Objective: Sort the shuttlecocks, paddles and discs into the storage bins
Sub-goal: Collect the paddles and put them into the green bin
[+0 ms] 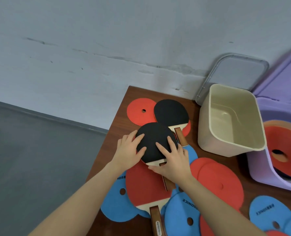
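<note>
- Both hands lie on the black-faced paddle [155, 142] at the middle of the table. The right hand [172, 160] rests over the blade's near right side and the throat, its thumb lying across the top of the handle; the left hand [129, 149] has its fingers spread flat on the blade's left edge. Neither hand looks clenched round it; this reads as pressing or gathering, not a firm grasp.
- The paddle's long axis runs from the blade, far and slightly left, to the handle [167, 183], near and slightly right, under the right palm. The right hand is therefore nearer the handle.
- It lies on top of a red-faced paddle [144, 186]; a second black paddle [171, 113] lies just beyond, with red discs [218, 183] and blue discs [180, 213] around.
- The beige bin [230, 120], open and seemingly unfilled, stands to the right, near; the purple bin [277, 167] beyond it already holds discs.
- The table's left edge [107, 150] is just beside the left hand; open room lies rightward, so I judge a lift toward the beige bin.
</note>
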{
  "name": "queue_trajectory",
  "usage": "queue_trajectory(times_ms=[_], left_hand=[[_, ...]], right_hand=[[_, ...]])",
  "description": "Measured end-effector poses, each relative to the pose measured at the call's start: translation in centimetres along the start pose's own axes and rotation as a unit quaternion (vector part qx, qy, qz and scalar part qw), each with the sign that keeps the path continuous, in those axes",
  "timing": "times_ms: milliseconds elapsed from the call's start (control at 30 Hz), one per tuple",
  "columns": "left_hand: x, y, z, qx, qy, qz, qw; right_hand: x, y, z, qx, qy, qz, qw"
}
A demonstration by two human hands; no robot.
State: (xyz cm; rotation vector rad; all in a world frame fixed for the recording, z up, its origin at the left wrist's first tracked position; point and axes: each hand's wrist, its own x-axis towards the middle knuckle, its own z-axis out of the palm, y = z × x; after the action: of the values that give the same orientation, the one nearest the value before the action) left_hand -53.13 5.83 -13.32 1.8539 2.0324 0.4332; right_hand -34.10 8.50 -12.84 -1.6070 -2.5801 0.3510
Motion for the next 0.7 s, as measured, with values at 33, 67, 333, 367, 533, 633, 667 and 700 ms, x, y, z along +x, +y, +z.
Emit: queue_trajectory(times_ms=[33,67,333,367,533,633,667,700], left_hand=[[-0.4,0.8,0.1,0.008,-0.005,0.007,1.000],[-0.9,1.6,0.2,0.014,-0.010,0.009,1.000],[-7.2,7.9,2.4,-0.004,0.015,-0.086,0.996],[-8.2,8.4,2.8,-0.010,0.017,-0.115,0.993],[-12.4,9.8,4.9,0.053,-0.052,-0.195,0.978],[-13.6,10.1,6.0,0.060,-0.099,-0.253,0.961],[-13.8,10.1,6.2,0.053,-0.100,-0.262,0.958],[-13.9,10.1,6.5,0.049,-0.094,-0.264,0.959]], right_hand=[[-0.8,0.4,-0.4,0.005,0.009,0.004,1.000],[-1.7,0.8,-0.7,0.009,0.021,0.008,1.000],[-9.5,5.3,-1.9,0.011,0.047,0.061,0.997],[-10.3,5.9,-1.9,0.012,0.046,0.074,0.996],[-13.8,7.6,-1.6,0.010,0.038,0.111,0.993],[-15.6,7.9,-0.7,0.013,0.017,0.131,0.991],[-16.1,8.0,-0.4,0.012,0.004,0.139,0.990],[-16.6,8.0,-0.2,0.009,-0.004,0.146,0.989]])
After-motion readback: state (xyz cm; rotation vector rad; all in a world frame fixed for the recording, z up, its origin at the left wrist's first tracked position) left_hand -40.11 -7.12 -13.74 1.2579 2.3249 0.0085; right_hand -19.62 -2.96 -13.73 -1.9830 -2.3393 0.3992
